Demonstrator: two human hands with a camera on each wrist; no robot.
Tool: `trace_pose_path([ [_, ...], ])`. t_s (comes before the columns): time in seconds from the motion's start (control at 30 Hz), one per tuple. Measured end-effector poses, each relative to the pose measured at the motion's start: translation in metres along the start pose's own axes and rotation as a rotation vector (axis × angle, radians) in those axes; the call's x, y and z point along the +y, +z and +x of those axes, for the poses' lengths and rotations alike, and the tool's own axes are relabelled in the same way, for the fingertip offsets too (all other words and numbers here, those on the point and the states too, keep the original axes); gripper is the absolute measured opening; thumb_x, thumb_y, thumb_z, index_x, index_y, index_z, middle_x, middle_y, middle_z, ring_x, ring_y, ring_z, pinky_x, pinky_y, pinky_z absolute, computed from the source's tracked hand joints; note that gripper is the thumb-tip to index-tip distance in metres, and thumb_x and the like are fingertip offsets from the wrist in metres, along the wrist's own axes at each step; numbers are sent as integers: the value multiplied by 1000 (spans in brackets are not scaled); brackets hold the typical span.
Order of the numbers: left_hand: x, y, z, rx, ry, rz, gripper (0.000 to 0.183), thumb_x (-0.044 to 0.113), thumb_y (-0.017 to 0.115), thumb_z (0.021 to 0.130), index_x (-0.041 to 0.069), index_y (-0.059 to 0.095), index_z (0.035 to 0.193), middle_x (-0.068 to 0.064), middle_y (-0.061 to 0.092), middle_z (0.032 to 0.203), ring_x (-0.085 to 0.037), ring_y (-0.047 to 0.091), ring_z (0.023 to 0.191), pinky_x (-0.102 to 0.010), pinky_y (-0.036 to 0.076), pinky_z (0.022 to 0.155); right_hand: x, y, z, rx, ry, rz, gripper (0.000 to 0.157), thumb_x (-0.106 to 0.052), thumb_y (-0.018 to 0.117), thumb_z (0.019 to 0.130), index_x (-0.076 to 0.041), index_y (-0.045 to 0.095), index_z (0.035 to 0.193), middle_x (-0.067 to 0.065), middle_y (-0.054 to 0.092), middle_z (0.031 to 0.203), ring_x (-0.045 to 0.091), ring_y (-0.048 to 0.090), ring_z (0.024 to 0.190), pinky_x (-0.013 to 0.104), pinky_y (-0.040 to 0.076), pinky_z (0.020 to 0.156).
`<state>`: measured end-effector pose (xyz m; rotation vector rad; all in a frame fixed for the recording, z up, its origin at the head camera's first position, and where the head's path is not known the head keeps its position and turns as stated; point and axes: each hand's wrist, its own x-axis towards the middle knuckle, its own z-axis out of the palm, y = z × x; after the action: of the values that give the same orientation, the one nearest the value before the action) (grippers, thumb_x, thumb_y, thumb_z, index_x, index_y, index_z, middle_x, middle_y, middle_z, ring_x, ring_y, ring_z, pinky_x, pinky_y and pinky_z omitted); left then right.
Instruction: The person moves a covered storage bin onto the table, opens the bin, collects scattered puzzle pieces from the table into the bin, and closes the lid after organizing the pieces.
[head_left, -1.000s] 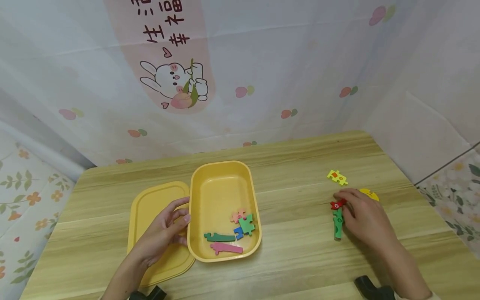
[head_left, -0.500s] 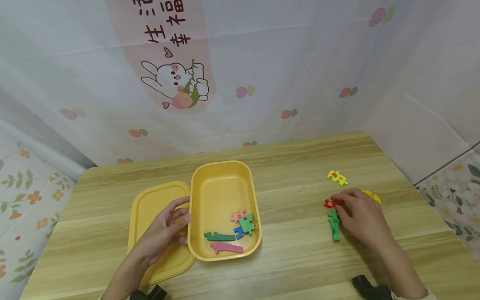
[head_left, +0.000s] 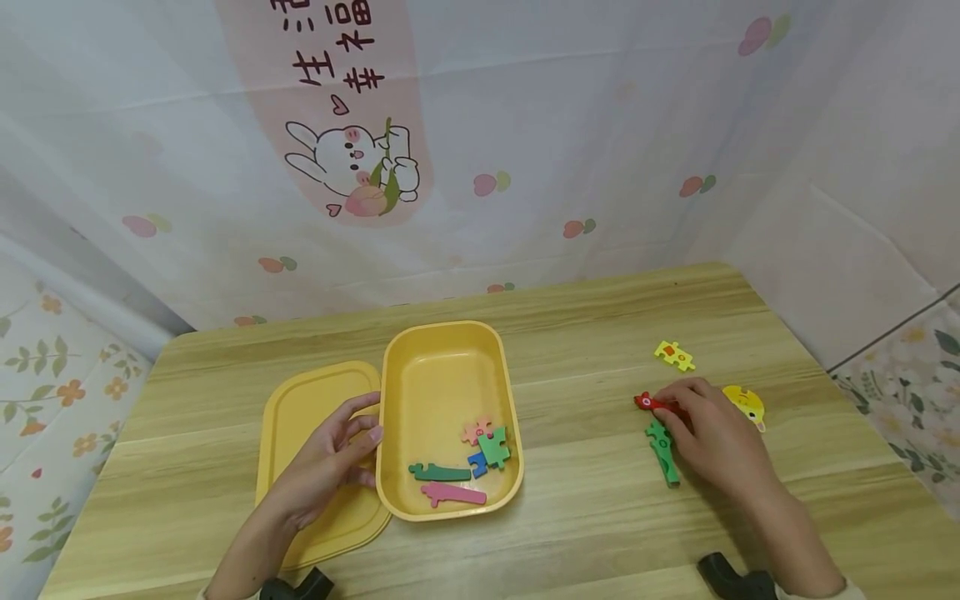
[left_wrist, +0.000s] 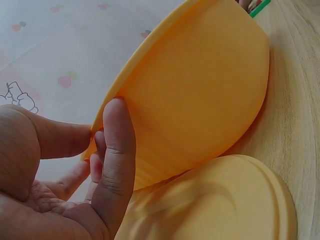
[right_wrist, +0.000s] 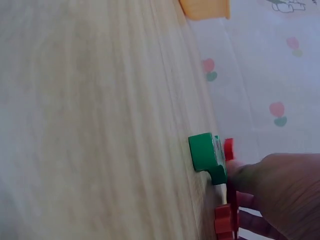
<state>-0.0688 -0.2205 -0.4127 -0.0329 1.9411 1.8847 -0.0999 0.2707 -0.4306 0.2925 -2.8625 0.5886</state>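
Note:
My left hand pinches the left rim of a yellow plastic box, thumb at the inside edge and a finger along the outer wall. Off to the right, my right hand holds a red puzzle piece between thumb and fingers, low over the table; its right part is hidden under the fingers. Just below lies a long green puzzle piece, its upper end close to the red one. In the right wrist view the green piece stands beside the thumb.
Inside the box lie pink, dark green, light green, blue and orange puzzle pieces. The box's lid lies to its left. A yellow puzzle piece and a yellow animal-face piece sit beyond my right hand.
My right hand has shifted left with the red piece. The green piece has slid left too and turned aslant. More of the yellow animal-face piece shows. The left hand stays at the box.

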Motion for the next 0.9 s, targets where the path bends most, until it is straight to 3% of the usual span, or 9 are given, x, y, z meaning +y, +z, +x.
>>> trace_pose_path([
  [0.2,0,-1,-1,-2,6,3,67,18,59,109,8,22,165,-4,51,123,-13,63,99,-30,66,69,-4,-3,0,10,6,-27,20,-16,79,96,-12,74,115,14,76,111,29,72,89,45,57,62],
  [0.4,-1,-1,0,-13,13,3,67,18,58,110,7,22,165,-4,51,123,-13,64,99,-30,66,69,-6,-5,-1,54,-33,-53,30,-12,81,92,-8,72,120,16,77,108,24,70,78,32,50,53],
  [0.6,-2,-1,0,-7,6,4,67,19,59,109,8,23,165,-4,51,123,-13,63,100,-31,66,70,-8,-7,-1,72,-54,-63,39,-7,83,88,-5,70,125,19,75,112,31,73,85,35,53,53],
  [0.9,-1,0,0,-10,10,0,67,18,59,110,7,22,165,-4,52,122,-12,64,100,-29,66,69,-12,-11,5,116,-64,14,38,-2,84,85,0,70,120,18,70,110,23,71,75,34,62,62],
])
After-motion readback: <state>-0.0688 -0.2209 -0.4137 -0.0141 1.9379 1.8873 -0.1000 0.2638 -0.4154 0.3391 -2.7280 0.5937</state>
